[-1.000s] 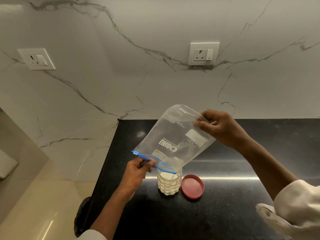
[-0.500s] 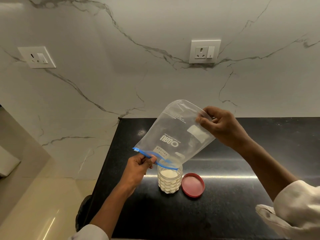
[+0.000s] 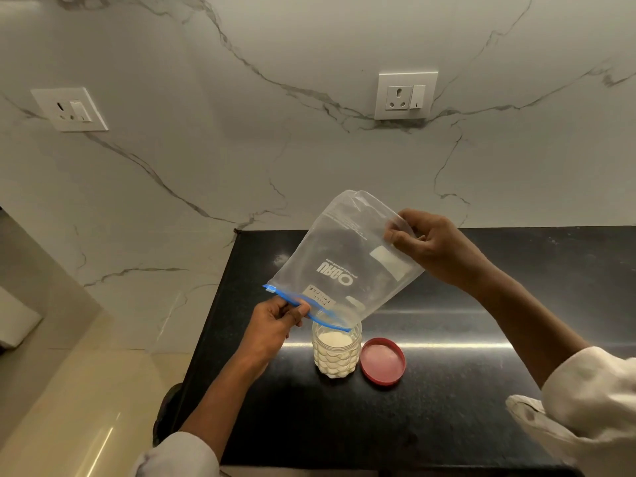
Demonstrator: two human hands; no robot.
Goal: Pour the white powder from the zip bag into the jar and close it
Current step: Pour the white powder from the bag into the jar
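Ahead of you, a white marble wall (image 3: 309, 80) with grey veins. Two white socket plates on it: the left socket (image 3: 70, 109) sits well apart from the right socket (image 3: 406, 95), each with a switch. Below, your black countertop (image 3: 430, 407), glossy, a streak of light across it. At your lower left, a beige floor (image 3: 69, 407).

One zip bag (image 3: 347, 259), one jar (image 3: 336, 352) of white powder (image 3: 333, 339), one red lid (image 3: 382, 361). Two hands: left hand (image 3: 275, 325), right hand (image 3: 435, 246). Two wall sockets, one left socket (image 3: 70, 109) and one right socket (image 3: 406, 95); one black counter (image 3: 447, 407).
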